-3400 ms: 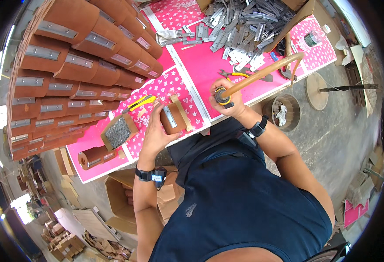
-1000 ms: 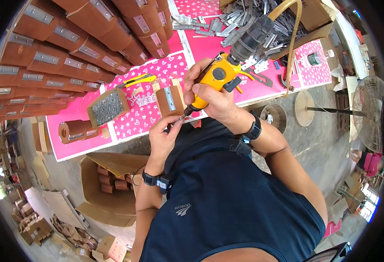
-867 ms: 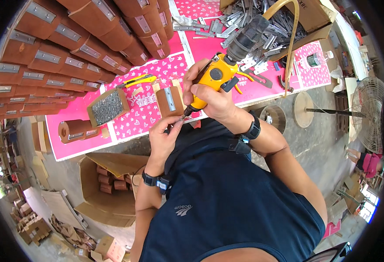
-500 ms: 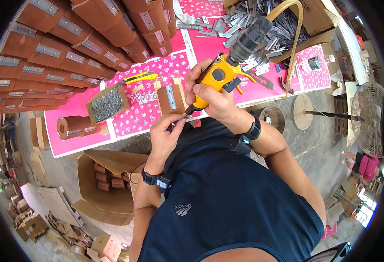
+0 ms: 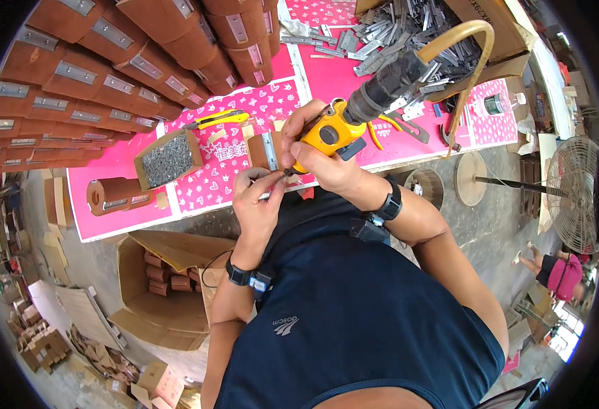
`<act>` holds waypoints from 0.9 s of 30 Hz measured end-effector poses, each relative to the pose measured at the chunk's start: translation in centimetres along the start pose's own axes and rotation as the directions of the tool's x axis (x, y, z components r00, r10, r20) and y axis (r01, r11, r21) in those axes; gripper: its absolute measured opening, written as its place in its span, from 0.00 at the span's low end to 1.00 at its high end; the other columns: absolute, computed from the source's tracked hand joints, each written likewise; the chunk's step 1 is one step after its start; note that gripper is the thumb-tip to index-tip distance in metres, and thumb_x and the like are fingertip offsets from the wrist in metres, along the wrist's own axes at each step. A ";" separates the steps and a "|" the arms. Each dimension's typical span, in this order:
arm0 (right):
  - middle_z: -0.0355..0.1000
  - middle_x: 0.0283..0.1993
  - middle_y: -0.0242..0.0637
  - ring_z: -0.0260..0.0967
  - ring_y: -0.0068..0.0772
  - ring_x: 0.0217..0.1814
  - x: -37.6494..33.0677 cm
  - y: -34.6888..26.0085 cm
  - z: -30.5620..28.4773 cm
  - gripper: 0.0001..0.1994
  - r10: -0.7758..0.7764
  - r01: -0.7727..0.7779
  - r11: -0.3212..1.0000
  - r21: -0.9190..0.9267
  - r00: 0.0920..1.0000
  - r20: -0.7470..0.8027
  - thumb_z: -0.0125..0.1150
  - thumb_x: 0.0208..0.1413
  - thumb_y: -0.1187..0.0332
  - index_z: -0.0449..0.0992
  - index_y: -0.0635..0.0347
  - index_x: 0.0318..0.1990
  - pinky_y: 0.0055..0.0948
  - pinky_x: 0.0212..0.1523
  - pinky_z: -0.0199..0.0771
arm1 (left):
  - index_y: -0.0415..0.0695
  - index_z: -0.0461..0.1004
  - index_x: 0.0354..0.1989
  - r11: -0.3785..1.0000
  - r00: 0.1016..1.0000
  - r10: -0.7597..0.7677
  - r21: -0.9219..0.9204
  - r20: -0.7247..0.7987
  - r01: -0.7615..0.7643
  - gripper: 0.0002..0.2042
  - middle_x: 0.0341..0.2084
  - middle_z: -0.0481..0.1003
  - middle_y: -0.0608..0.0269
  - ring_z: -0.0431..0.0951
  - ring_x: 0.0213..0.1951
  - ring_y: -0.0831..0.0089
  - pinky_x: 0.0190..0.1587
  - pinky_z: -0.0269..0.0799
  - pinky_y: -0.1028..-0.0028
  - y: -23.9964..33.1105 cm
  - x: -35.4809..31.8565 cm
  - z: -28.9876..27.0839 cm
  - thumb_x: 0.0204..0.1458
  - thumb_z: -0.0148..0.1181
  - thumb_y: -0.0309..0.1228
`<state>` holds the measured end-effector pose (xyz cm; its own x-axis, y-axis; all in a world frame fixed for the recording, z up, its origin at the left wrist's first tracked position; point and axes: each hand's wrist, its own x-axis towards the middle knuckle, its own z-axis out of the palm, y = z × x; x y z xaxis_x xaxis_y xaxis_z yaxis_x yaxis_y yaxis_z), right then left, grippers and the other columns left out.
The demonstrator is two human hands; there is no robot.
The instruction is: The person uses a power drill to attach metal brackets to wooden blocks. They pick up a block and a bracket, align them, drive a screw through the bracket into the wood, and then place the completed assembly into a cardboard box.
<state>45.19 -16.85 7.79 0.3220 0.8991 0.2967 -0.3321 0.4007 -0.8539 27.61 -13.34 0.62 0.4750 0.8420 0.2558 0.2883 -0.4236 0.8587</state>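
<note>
My right hand (image 5: 332,170) is wrapped round a yellow power screwdriver (image 5: 331,133) with a black rear end and a tan hose. Its tip points down at my left hand (image 5: 257,203), whose fingers are pinched together at the bit. Whatever small thing they hold there is too small to make out; a pale bit shows between the fingers. Just beyond both hands, at the table's near edge, lies a reddish-brown curved block (image 5: 256,150) with a metal strip (image 5: 268,151) along its top. The right hand and driver partly hide this block.
A cardboard box of screws (image 5: 195,148), a yellow utility knife (image 5: 221,119) and pliers (image 5: 384,129) lie on the pink table. Brown blocks (image 5: 118,85) are stacked far left. A carton (image 5: 507,71) spills metal strips. A fan (image 5: 575,194) and another person (image 5: 562,276) are at right.
The driver has tilted slightly, its rear end moving right and nearer. The right hand has come a little left and nearer, toward the left fingers, which remain pinched at the bit.
</note>
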 end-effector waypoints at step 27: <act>0.72 0.36 0.35 0.74 0.24 0.34 2.9 4.3 0.2 0.10 0.072 -0.060 0.968 -0.242 0.996 0.043 0.58 0.54 0.80 0.68 0.62 0.43 0.28 0.36 0.78 | 0.43 0.74 0.55 0.997 0.998 0.002 0.076 0.059 -0.007 0.29 0.54 0.70 0.51 0.71 0.57 0.52 0.58 0.71 0.59 -3.3 1.5 0.6 0.42 0.78 0.31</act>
<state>44.47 -12.50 5.02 0.2587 0.9324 0.2525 -0.1261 0.2918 -0.9481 27.84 -10.87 -2.06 0.5241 0.8197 0.2310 0.3476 -0.4536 0.8206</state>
